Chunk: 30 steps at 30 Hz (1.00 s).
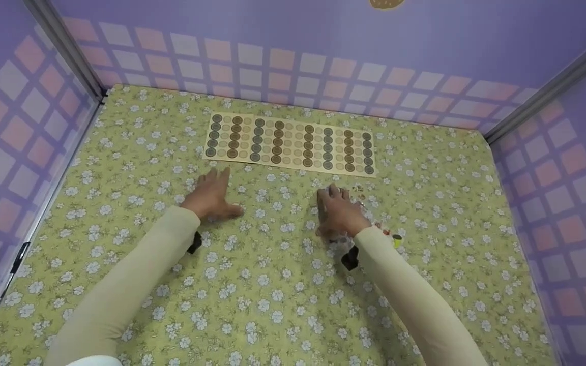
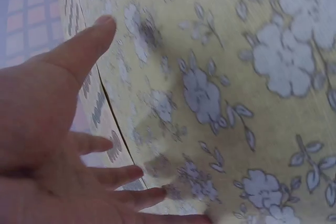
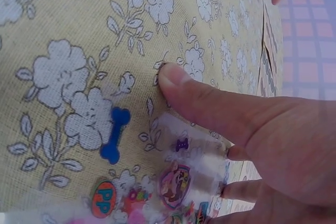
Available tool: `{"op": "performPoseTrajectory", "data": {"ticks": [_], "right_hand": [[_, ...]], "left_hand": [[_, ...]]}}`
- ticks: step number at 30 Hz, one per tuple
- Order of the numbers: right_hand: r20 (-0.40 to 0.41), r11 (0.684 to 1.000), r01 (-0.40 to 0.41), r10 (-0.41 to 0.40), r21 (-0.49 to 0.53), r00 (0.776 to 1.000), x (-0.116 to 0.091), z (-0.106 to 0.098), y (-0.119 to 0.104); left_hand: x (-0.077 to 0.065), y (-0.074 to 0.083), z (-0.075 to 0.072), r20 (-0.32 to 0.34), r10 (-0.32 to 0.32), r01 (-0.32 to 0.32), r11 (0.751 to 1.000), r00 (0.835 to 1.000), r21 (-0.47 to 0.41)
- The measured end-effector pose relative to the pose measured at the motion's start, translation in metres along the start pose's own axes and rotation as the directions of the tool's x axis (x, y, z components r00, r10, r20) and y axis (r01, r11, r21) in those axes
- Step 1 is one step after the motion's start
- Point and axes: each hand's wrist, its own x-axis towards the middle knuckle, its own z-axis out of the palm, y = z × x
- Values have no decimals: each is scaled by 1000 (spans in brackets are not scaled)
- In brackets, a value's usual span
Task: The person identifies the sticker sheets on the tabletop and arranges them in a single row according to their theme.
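Note:
My left hand (image 1: pixel 210 197) is spread low over the flowered cloth, just in front of a paper strip, and holds nothing. In the left wrist view its thumb (image 2: pixel 86 51) points away from the other fingers. My right hand (image 1: pixel 341 213) is over a clear sheet of colourful stickers (image 3: pixel 197 174), partly hidden by the hand and forearm. Its thumb (image 3: pixel 205 95) is extended by the cloth, and the other fingertips are at the sheet's far edge. A blue bone sticker (image 3: pixel 114 136), a round orange "PP" sticker (image 3: pixel 104 199) and a cartoon badge sticker (image 3: pixel 175 184) show.
The cream paper strip (image 1: pixel 293 145), printed with columns of dark, brown and pale circles, lies toward the back. A small yellow-green piece with a dark top (image 1: pixel 397 240) shows beside the right sleeve. Purple checked panels (image 1: pixel 293 30) wall the back and both sides.

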Motion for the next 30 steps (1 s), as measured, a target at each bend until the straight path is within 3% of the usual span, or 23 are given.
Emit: {"op": "performPoseTrajectory", "data": {"ticks": [2, 5, 10, 14, 23, 30], "right_hand": [[-7, 1000, -2, 2, -8, 1000, 0, 1, 0], [-17, 1000, 6, -6, -5, 1000, -2, 5, 0], [-36, 1000, 13, -12, 9, 999, -9, 6, -2], [-73, 1000, 19, -20, -10, 997, -17, -6, -1], [-135, 999, 22, -18, 34, 991, -28, -18, 39], [-13, 987, 12, -10, 162, 1000, -38, 1, 59]], "left_hand": [[-2, 3, 3, 48, -1, -1, 999, 999, 35], [-3, 5, 7, 70, -9, 2, 995, 998, 97], [-3, 7, 10, 76, -11, 0, 990, 997, 140], [-1, 9, 7, 80, -8, -4, 989, 997, 151], [-2, 9, 5, 98, -13, -4, 985, 995, 171], [2, 15, 4, 136, -27, -6, 971, 990, 238]]}}
